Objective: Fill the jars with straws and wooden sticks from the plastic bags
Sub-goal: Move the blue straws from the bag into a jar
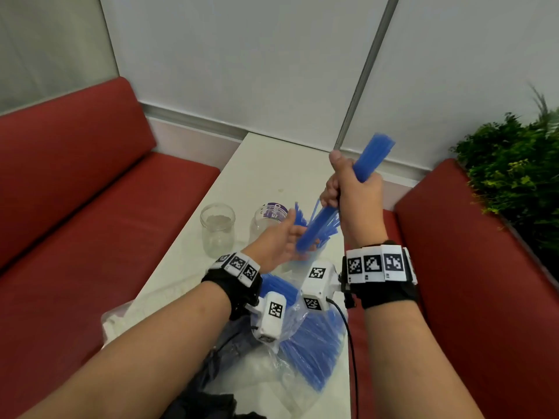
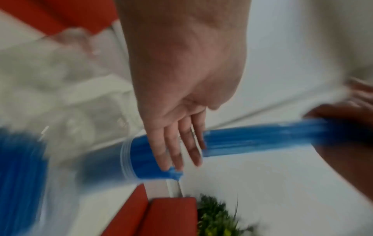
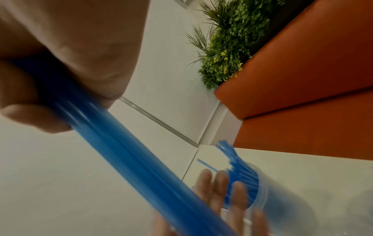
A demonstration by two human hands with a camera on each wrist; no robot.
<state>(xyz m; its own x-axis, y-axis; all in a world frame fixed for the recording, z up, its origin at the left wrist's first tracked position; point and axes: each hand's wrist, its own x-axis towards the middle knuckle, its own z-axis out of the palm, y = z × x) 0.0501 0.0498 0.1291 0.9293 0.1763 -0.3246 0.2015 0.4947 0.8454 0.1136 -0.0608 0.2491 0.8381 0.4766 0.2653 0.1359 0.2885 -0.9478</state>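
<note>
My right hand (image 1: pixel 348 186) grips a thick bundle of blue straws (image 1: pixel 372 155) and holds it slanted above the table, its lower end down near my left hand. In the right wrist view the bundle (image 3: pixel 125 148) runs out of my fist. A clear jar (image 3: pixel 282 199) at the table's right side holds several blue straws (image 3: pixel 240 172) that fan out of its mouth. My left hand (image 1: pixel 287 234) is open, its straight fingers (image 2: pixel 177 148) lying against those straws at the jar's rim (image 2: pixel 126 159). In the head view my hands mostly hide this jar.
An empty clear jar (image 1: pixel 217 228) and a jar with a purple label (image 1: pixel 269 219) stand left of my hands on the white table (image 1: pixel 272 164). A plastic bag of blue straws (image 1: pixel 311 343) lies near me. Red benches (image 1: pixel 75 192) flank the table; a plant (image 1: pixel 514 164) stands at the right.
</note>
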